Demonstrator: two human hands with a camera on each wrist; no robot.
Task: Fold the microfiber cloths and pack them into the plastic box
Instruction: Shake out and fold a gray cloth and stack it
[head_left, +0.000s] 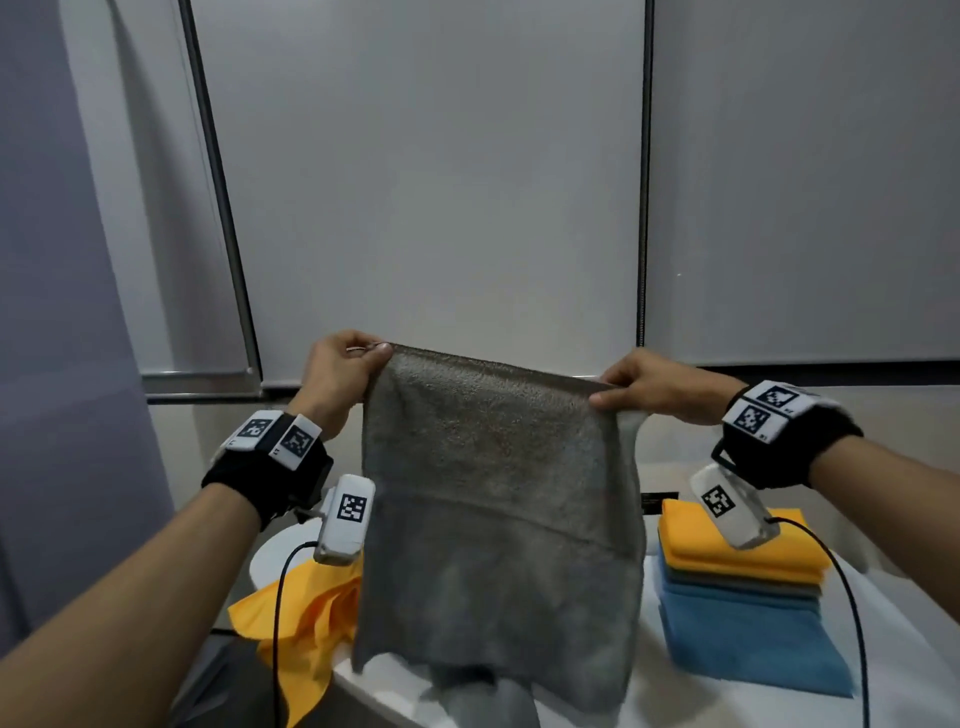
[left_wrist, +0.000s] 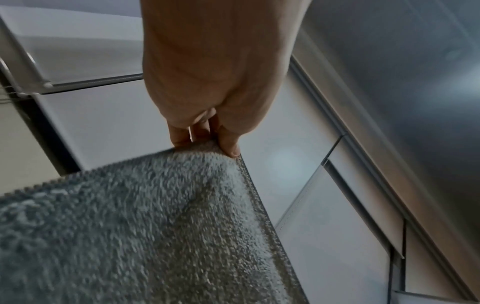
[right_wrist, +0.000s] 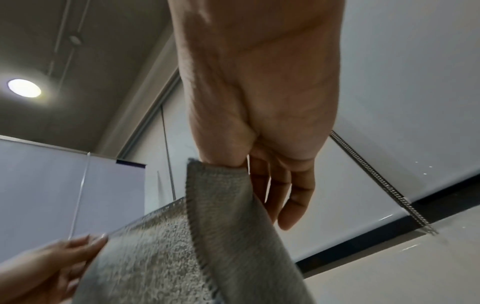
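A grey microfiber cloth hangs spread out in the air above the table, its lower edge over another grey cloth. My left hand pinches its top left corner between thumb and fingers; the left wrist view shows the same pinch of the left hand on the grey cloth. My right hand pinches the top right corner. In the right wrist view the right hand holds the grey cloth at its edge. No plastic box shows in any view.
A crumpled orange cloth lies at the left on the white table. At the right stands a folded stack of orange, grey and blue cloths. White panels rise behind the table.
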